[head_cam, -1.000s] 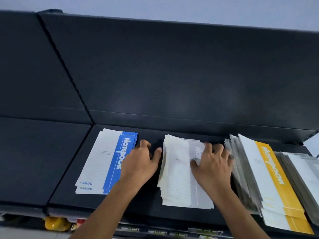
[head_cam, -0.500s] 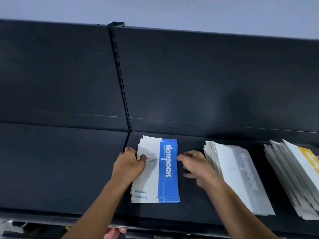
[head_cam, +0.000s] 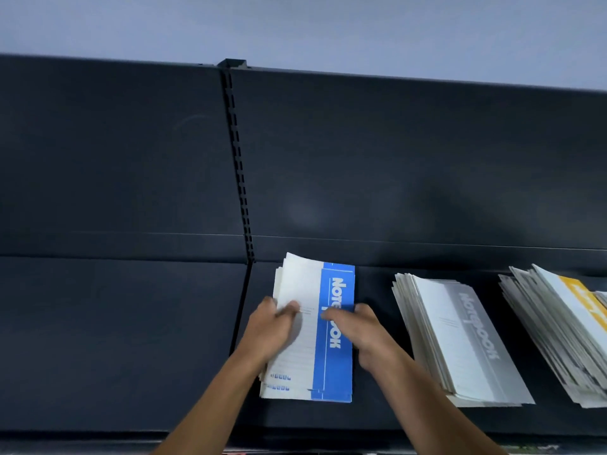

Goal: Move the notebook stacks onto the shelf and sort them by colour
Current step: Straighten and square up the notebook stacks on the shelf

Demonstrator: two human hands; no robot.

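Note:
A stack of blue-striped white notebooks lies on the dark shelf, just right of the shelf's centre seam. My left hand grips the stack's left edge, thumb on the top cover. My right hand holds the stack's right edge, thumb laid over the blue stripe. To the right sits a taller stack of grey-striped notebooks, fanned at its left side. Further right, at the frame edge, a slanted stack with a yellow-striped notebook on top is partly cut off.
The shelf's dark back panel rises behind the stacks, with a slotted upright post at the seam. The left shelf section holds nothing in view. A pale wall shows above the unit.
A second ago both hands were by the grey-striped stack. They shifted left to the blue-striped stack and now grip its two sides. My view also swung left.

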